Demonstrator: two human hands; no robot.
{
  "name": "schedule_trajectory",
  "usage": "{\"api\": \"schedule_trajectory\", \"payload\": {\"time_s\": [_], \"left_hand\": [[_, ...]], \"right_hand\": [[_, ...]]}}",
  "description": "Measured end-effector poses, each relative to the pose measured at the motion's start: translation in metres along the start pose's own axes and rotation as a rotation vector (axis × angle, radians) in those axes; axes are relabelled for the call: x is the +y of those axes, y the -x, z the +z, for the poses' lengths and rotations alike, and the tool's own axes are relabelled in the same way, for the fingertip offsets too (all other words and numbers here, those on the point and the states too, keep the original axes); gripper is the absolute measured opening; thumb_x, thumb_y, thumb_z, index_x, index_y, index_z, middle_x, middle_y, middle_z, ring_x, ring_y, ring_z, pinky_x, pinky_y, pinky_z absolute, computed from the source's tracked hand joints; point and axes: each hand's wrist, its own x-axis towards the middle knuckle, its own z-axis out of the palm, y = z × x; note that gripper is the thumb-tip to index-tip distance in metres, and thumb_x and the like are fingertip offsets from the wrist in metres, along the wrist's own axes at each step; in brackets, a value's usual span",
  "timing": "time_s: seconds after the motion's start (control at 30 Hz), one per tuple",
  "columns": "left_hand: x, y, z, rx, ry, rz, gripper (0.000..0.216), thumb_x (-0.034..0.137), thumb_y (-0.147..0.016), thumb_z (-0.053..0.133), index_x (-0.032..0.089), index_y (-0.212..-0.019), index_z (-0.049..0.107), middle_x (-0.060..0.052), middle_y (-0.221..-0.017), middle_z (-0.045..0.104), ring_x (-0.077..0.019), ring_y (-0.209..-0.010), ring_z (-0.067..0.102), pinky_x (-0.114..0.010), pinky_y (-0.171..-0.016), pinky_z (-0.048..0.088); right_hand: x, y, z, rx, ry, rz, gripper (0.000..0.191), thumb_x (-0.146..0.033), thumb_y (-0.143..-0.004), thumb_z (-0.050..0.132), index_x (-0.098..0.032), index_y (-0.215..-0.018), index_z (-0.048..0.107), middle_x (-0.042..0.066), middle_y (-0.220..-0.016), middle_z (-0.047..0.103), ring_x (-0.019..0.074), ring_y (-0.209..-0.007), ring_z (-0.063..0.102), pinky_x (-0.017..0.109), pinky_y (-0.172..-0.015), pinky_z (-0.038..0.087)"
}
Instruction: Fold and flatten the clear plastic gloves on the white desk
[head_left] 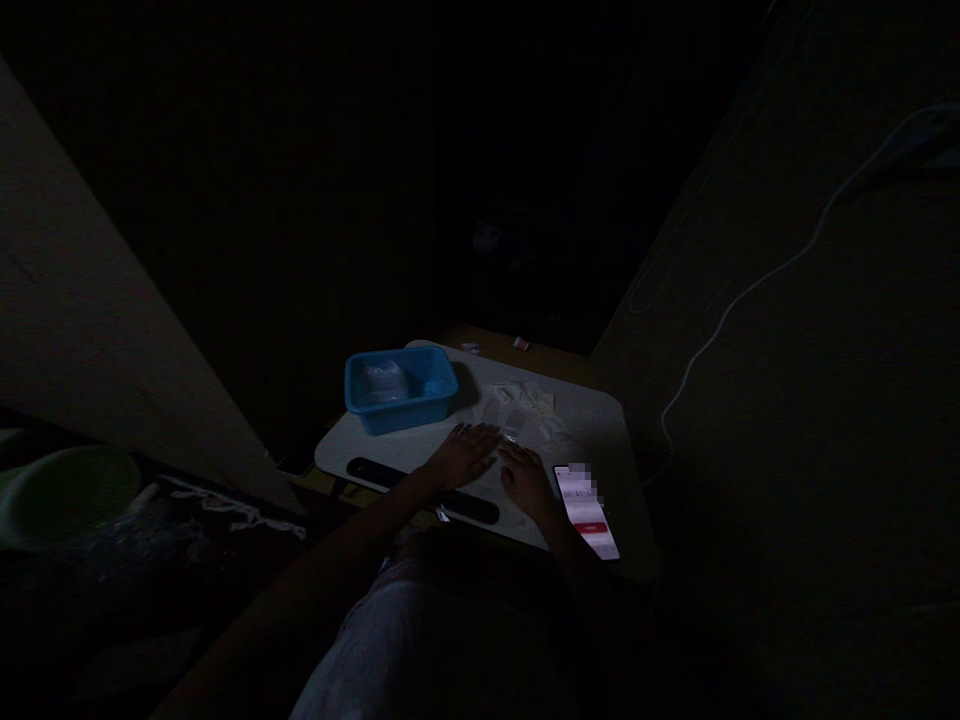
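Note:
The scene is very dim. Over a small white table (592, 400), my left hand (463, 455) lies flat, its fingers stretched toward the right. My right hand (527, 478) rests close beside it, fingers extended and fingertips near those of the left. Just beyond the fingertips is a small shiny clear piece (511, 437), too dark to name. Several pale, flat pieces, perhaps clear plastic, lie past the hands, with a whitish packet or sheet (525, 396) behind them. Nothing is visibly gripped in either hand.
A blue plastic basin (401, 415) with a clear bag or container (385, 380) inside stands on the table's left. A lit phone (589, 525) lies right of my right hand. A dark slot (469, 507) runs along the near edge. A white cable (720, 325) hangs at right.

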Motion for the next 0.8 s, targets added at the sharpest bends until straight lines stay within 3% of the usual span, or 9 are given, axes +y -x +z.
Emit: {"api": "schedule_trajectory", "payload": {"time_s": [0.27, 0.5, 0.8], "left_hand": [[0.002, -0.004, 0.015, -0.052, -0.052, -0.005, 0.044, 0.036, -0.088, 0.022, 0.019, -0.125, 0.037, -0.010, -0.133, 0.034, -0.0217, -0.123, 0.026, -0.047, -0.096, 0.018], [-0.002, 0.003, 0.021, -0.057, -0.051, -0.030, 0.045, 0.038, -0.088, 0.020, 0.021, -0.128, 0.032, -0.008, -0.134, 0.032, -0.0230, -0.123, 0.026, -0.048, -0.094, 0.020], [-0.001, 0.003, 0.019, -0.050, -0.016, -0.007, 0.045, 0.038, -0.088, 0.019, 0.021, -0.129, 0.029, -0.005, -0.133, 0.034, -0.0205, -0.125, 0.022, -0.046, -0.097, 0.016]], "right_hand": [[-0.001, 0.001, -0.003, 0.033, -0.015, 0.013, 0.037, -0.013, -0.074, 0.039, -0.015, -0.109, 0.053, 0.006, -0.119, 0.050, 0.0146, -0.113, 0.040, 0.032, -0.095, 0.027], [0.006, 0.006, 0.002, 0.113, 0.054, 0.182, 0.032, -0.013, -0.075, 0.037, -0.014, -0.099, 0.059, 0.007, -0.111, 0.057, 0.0150, -0.109, 0.045, 0.033, -0.097, 0.023], [0.009, 0.008, 0.004, 0.120, 0.076, 0.274, 0.031, -0.012, -0.075, 0.037, -0.014, -0.095, 0.061, 0.008, -0.109, 0.058, 0.0167, -0.109, 0.044, 0.034, -0.095, 0.023]]}}
